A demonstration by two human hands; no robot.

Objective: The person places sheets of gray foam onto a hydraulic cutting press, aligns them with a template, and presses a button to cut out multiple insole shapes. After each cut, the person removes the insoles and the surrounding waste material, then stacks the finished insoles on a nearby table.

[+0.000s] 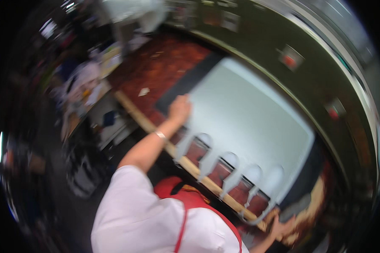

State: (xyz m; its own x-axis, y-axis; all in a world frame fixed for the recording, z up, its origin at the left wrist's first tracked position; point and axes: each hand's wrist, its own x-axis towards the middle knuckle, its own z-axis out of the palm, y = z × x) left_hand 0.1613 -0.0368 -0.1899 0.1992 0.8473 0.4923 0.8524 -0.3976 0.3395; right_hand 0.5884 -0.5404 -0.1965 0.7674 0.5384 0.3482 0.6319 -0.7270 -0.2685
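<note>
1. Head view, middle: a large pale panel [249, 122], flat and smooth-looking with rounded corners, lies on the counter [164, 55], whose top is a mottled red-brown with a glossy look.
2. Along the panel's edge from six to eight o'clock runs a row of openings [219, 173], rounded at the top and parted by narrow pale strips; red-brown shows through them.
3. Dark, matte sheeting [189, 80] shows beyond the panel at ten o'clock and again at four.
4. The left hand [180, 109] is at the panel's edge, at nine o'clock; its fingers look bent, but blur hides whether they grasp the panel or only rest there. A shiny band [161, 135] circles the wrist.
5. The right hand [279, 227] is near the panel's corner at five o'clock, fingers spread and released; contact with the panel is unclear. A soft-edged grey thing [295, 207] lies just beside it, towards one o'clock.
6. The counter's front edge is a light wooden strip [136, 113]; a small pale scrap [144, 91] lies at ten o'clock from the left hand.
</note>
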